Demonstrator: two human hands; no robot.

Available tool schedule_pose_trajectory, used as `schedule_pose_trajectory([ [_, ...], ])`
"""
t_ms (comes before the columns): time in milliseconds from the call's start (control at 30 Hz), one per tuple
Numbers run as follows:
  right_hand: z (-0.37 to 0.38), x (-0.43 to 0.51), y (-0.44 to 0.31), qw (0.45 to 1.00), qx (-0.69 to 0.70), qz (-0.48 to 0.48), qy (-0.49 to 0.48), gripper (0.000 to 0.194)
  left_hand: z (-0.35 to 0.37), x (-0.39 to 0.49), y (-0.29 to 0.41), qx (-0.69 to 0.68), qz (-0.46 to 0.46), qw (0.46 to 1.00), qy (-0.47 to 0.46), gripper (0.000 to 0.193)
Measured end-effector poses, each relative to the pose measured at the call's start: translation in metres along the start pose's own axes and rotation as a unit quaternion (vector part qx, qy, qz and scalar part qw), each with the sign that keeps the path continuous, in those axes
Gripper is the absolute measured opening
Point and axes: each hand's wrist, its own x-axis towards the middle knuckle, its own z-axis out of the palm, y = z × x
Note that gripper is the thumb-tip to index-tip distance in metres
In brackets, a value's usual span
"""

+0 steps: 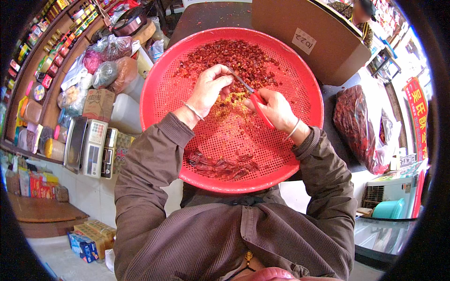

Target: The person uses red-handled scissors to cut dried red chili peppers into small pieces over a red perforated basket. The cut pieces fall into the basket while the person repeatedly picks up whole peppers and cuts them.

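Observation:
A large red perforated plastic basket (207,135) lies before me. My right hand (279,107) grips red-handled scissors (263,111), their metal blades angled up and left. At the blade tips is my left hand (207,89), its thumb and fingers curled together; whatever they may hold is hidden. Cut dried red chili pieces (228,52) are spread over the far part of the basket. Yellow seeds (235,102) are scattered beneath and between my hands. Nearest my body, a small pile of whole dried chilies (221,165) rests along the basket's near side.
A cardboard box (309,35) stands behind the basket to the right, with a person (362,15) beyond it. A clear plastic bag of dried chilies (358,123) sits on the dark table (214,17). At left are a weighing scale (95,147), a white plastic jug (124,114) and stocked shelves.

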Motion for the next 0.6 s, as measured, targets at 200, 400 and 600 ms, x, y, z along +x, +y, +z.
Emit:
schedule_pose_trajectory([
  [200,0.0018,0.0017,0.0033,0.999,0.039,-0.011,-0.018,0.048,-0.0008,0.0010,-0.0004,-0.038,-0.016,0.999,-0.017,0.006],
  [400,0.0039,0.0042,0.0065,0.998,0.051,-0.006,-0.025,0.049,-0.0017,0.0022,-0.0011,-0.044,-0.017,0.998,-0.029,0.005],
  [600,0.0039,0.0040,0.0059,0.998,0.058,0.000,-0.039,0.048,-0.0031,0.0037,-0.0029,-0.025,-0.026,0.999,-0.023,0.005],
])
